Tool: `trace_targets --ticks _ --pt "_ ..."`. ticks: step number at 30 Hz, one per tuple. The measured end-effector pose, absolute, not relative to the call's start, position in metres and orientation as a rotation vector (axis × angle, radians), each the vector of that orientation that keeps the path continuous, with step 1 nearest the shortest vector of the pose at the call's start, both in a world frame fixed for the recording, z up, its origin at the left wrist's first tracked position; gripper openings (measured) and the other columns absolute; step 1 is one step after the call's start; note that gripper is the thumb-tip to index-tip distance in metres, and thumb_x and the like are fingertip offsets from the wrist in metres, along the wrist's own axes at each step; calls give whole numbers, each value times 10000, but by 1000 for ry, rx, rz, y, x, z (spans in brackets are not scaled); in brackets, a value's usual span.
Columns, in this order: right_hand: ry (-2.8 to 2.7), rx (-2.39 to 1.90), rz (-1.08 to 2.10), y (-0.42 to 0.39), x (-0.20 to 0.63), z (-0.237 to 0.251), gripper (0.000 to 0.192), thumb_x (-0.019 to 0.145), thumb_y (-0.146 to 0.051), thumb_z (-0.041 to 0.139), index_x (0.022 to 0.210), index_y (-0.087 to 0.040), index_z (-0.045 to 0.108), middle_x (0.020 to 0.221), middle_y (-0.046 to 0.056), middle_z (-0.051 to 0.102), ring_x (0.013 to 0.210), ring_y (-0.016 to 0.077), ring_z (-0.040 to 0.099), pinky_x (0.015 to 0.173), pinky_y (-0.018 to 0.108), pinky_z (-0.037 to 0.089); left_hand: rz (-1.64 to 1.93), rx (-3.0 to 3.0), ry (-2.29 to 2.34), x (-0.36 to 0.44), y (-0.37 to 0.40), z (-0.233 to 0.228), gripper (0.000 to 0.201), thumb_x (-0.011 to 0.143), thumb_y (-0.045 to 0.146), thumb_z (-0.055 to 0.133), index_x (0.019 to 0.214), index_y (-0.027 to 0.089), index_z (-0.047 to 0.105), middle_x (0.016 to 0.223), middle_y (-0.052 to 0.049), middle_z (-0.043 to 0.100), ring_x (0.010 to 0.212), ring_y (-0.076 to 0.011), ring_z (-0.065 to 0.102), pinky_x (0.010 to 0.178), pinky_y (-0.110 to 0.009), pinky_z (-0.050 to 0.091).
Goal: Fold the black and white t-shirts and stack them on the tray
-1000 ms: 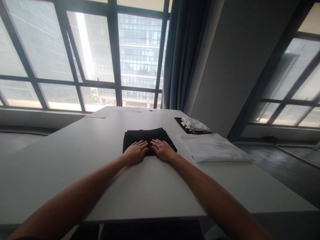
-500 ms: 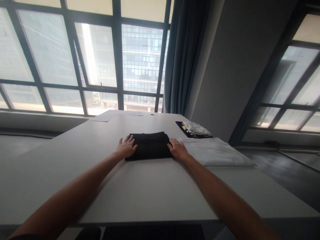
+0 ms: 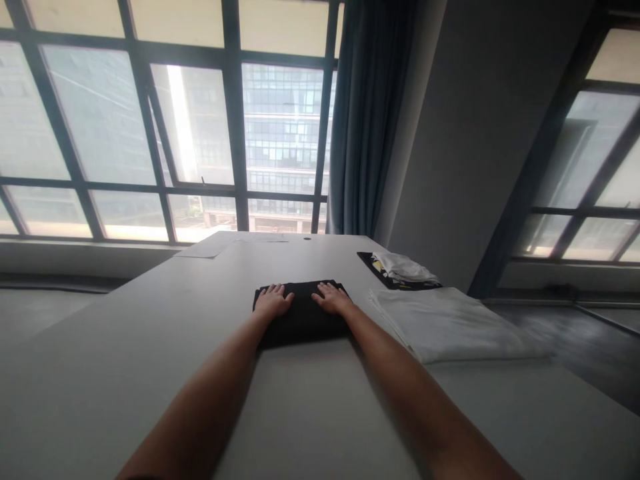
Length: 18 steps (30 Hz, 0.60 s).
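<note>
A folded black garment lies flat on the white table in front of me. My left hand rests palm down on its far left part, fingers spread. On the far right part my right hand lies flat in the same way. Neither hand grips the cloth; both press on top of it. My forearms cross the near edge of the garment.
A folded white cloth lies to the right of the black garment. Behind it a small pile of white and black clothing sits near the wall. Sheets of paper lie at the far table edge below the windows.
My hands went from the near edge of the garment out to its left and right sides, then onto its far part. The camera view dropped closer to the table.
</note>
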State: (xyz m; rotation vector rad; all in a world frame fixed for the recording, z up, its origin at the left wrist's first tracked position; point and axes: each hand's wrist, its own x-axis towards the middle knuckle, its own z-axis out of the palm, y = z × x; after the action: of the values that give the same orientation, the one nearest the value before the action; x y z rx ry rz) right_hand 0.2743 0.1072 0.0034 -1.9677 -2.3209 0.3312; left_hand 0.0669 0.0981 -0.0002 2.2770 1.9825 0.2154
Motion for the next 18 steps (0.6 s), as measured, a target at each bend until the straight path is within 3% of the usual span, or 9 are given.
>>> trace_targets --ticks 6,10,14,18 --pt "-2151 -2100 399 105 304 1 739 980 -599 170 1578 -167 130 1639 45 52 1507 185 52 1203 436 89 240 2007 2196 33 99 3 726 947 560 202 1550 163 273 1624 -84 172 1494 -269 159 1183 -510 195" --pt "-2126 -2071 283 92 303 4 678 1001 -533 168 1559 -153 232 1630 73 130 1500 203 108 1197 464 77 154 2047 2253 32 90 19 704 961 512 191 1551 134 268 1628 -102 136 1499 -302 112 1180 -566 132" --pt "-2178 -1828 86 80 280 7 605 1013 -443 200 1517 -141 344 1596 91 263 1484 189 177 1200 442 66 275 2336 2075 63 77 17 712 972 513 131 1549 116 266 1630 -102 120 1506 -272 84 1194 -513 110" --pt "-2376 -1794 295 73 270 5 662 989 -563 237 1540 -200 299 1618 41 199 1499 185 113 1204 451 68 194 2376 1881 78 71 2 700 966 550 142 1540 183 300 1621 -63 181 1503 -229 125 1197 -471 132"
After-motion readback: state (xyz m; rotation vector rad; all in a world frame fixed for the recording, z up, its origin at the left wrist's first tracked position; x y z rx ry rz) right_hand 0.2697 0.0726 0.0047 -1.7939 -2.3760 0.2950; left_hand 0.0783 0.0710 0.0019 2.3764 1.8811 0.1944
